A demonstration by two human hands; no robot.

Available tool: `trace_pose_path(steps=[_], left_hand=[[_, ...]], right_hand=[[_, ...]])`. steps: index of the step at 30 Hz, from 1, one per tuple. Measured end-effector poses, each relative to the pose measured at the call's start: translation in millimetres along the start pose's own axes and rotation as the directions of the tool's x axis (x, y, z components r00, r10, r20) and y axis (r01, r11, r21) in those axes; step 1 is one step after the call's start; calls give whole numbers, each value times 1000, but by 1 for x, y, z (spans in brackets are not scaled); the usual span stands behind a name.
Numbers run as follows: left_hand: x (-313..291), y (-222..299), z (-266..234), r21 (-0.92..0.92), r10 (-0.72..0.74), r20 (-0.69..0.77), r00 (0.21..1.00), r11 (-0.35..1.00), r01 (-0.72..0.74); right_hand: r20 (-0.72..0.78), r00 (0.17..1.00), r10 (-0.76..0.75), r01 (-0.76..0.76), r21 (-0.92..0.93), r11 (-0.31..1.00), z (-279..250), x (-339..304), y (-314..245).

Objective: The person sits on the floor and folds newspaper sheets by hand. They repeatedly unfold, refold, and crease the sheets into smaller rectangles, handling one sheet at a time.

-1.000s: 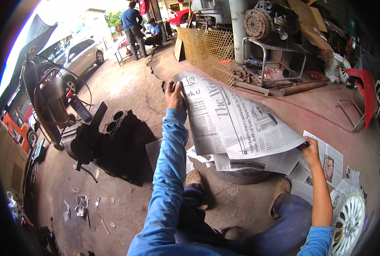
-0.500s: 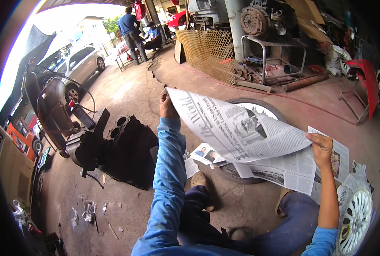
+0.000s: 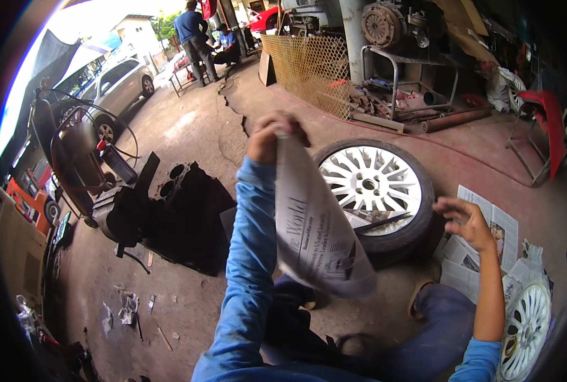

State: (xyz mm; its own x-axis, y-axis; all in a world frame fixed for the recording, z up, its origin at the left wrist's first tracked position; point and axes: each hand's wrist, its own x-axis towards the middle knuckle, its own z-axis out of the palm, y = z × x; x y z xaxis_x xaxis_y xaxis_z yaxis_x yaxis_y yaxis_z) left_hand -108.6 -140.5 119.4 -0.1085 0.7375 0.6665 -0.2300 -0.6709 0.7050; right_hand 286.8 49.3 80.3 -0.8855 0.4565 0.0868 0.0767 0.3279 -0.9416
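Observation:
My left hand [image 3: 276,135] is closed on the upper end of a newspaper sheet [image 3: 315,245], which hangs folded and slightly blurred from it. Near the right side of the wheel, my right hand [image 3: 465,221] is raised with its fingers apart and nothing in them. Between the hands lies a wheel with white spokes [image 3: 367,175] and a black tyre [image 3: 427,213] round it. A thin dark strip [image 3: 385,222] and some paper rest on its near spokes. More newspaper [image 3: 477,267] is spread on the floor beneath my right hand.
A second white wheel rim [image 3: 526,331] lies on paper at the lower right. To the left stands a dark engine block [image 3: 191,219]. A metal stand [image 3: 395,89], a mesh screen [image 3: 309,73] and a red chair [image 3: 544,127] are farther off. Two people [image 3: 197,41] are at the back.
My right hand has let go of the newspaper sheet and opened. The sheet has swung left and now hangs from my left hand, uncovering the wheel.

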Motion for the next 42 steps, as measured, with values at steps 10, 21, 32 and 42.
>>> trace_pose_path(steps=[10,21,32,42], left_hand=[[50,-74,150,523,-238,251,938,849,76],[41,-105,125,449,-529,-61,846,743,496],[13,-124,107,950,-621,7,784,249,189],[3,-122,93,913,-592,22,806,341,225]], right_hand=[[123,975,-184,162,173,972,76,34,5],[-357,927,114,90,505,858,41,32,12],[-564,812,150,293,617,731,15,31,26],[-667,723,183,392,613,686,8,27,22]])
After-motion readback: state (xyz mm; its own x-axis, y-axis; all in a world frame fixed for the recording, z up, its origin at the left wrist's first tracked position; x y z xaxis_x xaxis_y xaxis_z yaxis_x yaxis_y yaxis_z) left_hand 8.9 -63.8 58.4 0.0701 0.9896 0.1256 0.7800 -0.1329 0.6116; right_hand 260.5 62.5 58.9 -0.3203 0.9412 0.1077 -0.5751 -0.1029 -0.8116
